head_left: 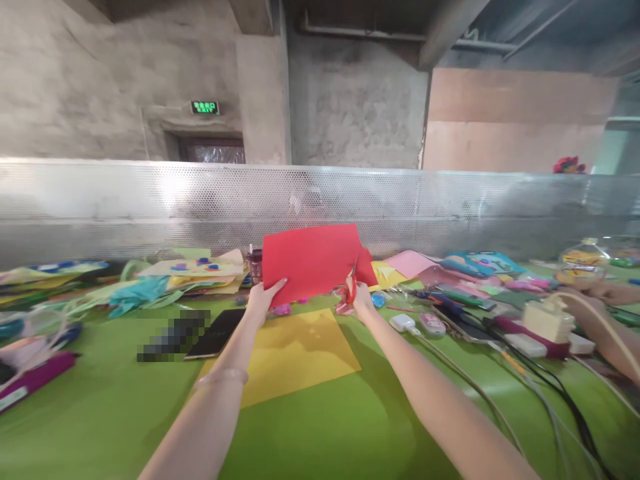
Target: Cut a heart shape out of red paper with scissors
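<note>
A sheet of red paper (310, 260) is held up above the table. My left hand (267, 298) pinches its lower left corner, thumb in front. In my right hand (361, 301) is a pair of scissors (352, 280) with red handles, closed in by my fingers. The blades point upward at the right part of the red sheet, where a narrower red flap shows to the right of them. Below the raised sheet, a yellow sheet of paper (300, 353) lies flat on the green table (320, 433).
A dark phone-like slab (220, 333) lies left of the yellow sheet. Coloured papers (210, 267) pile up at the back left. Chargers, cables and a power strip (530, 337) spread at right, beside another person's arm (607, 310). A perforated metal screen (225, 200) stands behind.
</note>
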Demonstrator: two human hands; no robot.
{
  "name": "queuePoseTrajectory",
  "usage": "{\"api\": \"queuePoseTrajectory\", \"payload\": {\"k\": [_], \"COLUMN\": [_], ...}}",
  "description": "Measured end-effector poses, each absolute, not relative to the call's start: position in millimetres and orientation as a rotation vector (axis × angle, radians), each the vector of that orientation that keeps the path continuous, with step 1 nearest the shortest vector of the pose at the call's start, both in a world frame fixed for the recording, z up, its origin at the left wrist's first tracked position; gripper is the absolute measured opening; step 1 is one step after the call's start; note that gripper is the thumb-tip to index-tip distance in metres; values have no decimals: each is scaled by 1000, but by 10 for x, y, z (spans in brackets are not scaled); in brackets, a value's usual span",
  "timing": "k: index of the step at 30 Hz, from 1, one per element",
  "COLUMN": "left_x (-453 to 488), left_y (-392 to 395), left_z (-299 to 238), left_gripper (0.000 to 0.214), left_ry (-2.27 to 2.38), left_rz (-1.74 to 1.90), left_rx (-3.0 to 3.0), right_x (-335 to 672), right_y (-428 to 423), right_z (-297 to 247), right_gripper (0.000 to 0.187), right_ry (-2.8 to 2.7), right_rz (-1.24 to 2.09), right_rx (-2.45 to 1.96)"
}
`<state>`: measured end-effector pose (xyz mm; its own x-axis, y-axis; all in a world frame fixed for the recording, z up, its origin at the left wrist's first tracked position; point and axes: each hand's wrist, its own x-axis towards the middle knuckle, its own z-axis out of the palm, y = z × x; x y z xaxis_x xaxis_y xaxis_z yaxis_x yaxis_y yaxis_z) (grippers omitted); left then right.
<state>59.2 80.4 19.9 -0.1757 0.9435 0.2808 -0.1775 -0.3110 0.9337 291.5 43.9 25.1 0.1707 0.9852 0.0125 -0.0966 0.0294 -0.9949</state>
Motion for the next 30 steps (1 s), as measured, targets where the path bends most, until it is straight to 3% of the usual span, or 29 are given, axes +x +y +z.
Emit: {"api": "queuePoseTrajectory", "payload": {"k": [30], "left_x": [462], "left_y": [848], "left_z": [186], "left_gripper": [43], "left_ry": [802], "left_rz": [1574], "left_rx": [1169], "right_x": [3032], "right_y": [389], "right_z": [319], "right_gripper": [27], "right_ry": [-1202], "right_rz": [1090], "right_rx": [-1141]}}
